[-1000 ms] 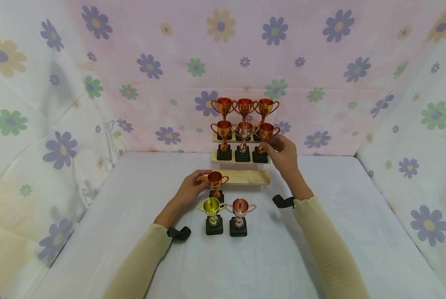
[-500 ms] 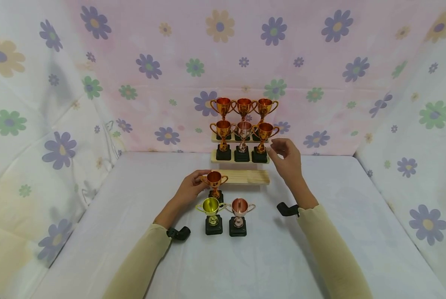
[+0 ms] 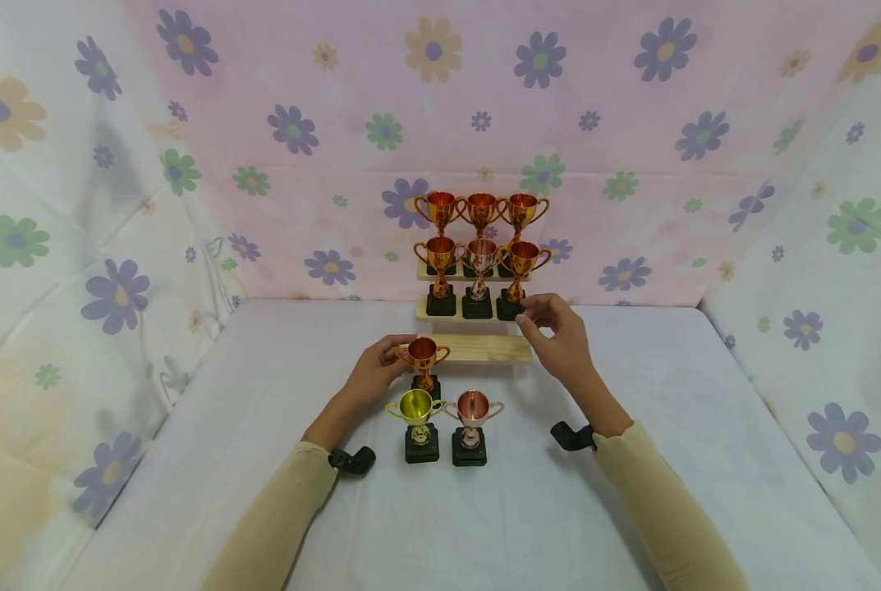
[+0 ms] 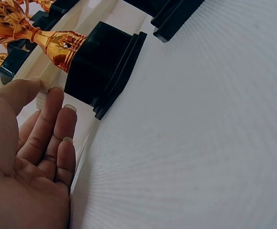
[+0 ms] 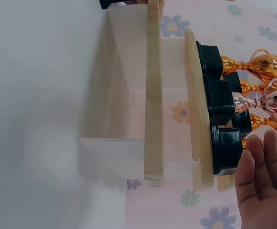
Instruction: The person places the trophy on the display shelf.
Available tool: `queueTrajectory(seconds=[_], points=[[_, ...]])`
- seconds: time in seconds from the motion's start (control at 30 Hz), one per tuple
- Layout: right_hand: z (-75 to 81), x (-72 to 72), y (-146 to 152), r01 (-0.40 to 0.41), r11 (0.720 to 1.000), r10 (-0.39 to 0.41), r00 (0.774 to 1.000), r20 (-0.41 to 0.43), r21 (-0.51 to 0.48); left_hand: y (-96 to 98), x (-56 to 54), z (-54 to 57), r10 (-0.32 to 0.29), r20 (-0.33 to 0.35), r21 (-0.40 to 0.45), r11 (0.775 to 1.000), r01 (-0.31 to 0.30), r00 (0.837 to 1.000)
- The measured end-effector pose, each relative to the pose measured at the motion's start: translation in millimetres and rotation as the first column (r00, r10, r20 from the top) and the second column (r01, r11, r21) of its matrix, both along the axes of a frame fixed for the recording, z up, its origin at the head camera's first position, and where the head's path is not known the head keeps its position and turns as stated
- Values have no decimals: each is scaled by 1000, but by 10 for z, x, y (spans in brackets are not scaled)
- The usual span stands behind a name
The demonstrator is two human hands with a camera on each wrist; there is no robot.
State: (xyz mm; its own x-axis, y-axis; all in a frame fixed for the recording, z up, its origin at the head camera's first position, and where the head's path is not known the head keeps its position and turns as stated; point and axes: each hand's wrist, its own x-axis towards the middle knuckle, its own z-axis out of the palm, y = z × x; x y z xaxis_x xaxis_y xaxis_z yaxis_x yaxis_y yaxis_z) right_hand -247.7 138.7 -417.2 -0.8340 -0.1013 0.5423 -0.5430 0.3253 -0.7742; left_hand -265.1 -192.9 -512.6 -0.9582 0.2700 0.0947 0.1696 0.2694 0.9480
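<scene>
A three-step wooden display rack [image 3: 484,349] stands at the back of the table. Orange-gold trophy cups [image 3: 480,212] on black bases line its top step. On the middle step, a pinkish-silver trophy [image 3: 480,258] stands between two orange-gold ones. My left hand [image 3: 373,369] pinches the left end of the lowest board between thumb and fingers, behind an orange-gold trophy [image 3: 423,355] on the table. Close beside the right trophy [image 3: 524,259] of the middle step is my right hand [image 3: 562,341], fingers loosely bent and holding nothing; whether the fingertips touch its base, I cannot tell.
Nearer on the white table [image 3: 440,525] stand a yellow-gold trophy [image 3: 416,408] and a rose-gold trophy [image 3: 473,408], side by side. A flowered cloth [image 3: 440,107] hangs behind and at both sides. Each wrist wears a black camera [image 3: 353,461].
My right hand has let go of the right middle-step trophy, drawn slightly right, then lowered toward its base. The left hand and the trophies have stayed in place.
</scene>
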Motion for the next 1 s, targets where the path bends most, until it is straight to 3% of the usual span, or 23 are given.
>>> queueTrajectory(seconds=[0.1, 0.23, 0.5, 0.73, 1.0], points=[[-143, -53, 34, -39, 999, 39, 999, 7, 29, 2, 0, 9, 0, 1, -4, 1000, 0, 1000], [-240, -71, 78, -153, 985, 150, 988, 41, 77, 0, -8, 7, 1, 6, -4, 1000, -1, 1000], [-275, -40, 123, -392, 901, 360, 915, 184, 186, -8, 4, 6, 8, 5, -16, 1000, -8, 1000], [-282, -14, 150, -587, 782, 532, 804, 266, 210, -10, 13, 7, 0, -11, 0, 1000, 0, 1000], [-329, 21, 107, -774, 602, 696, 629, 347, 195, 3, 29, 21, 3, -8, -3, 1000, -3, 1000]])
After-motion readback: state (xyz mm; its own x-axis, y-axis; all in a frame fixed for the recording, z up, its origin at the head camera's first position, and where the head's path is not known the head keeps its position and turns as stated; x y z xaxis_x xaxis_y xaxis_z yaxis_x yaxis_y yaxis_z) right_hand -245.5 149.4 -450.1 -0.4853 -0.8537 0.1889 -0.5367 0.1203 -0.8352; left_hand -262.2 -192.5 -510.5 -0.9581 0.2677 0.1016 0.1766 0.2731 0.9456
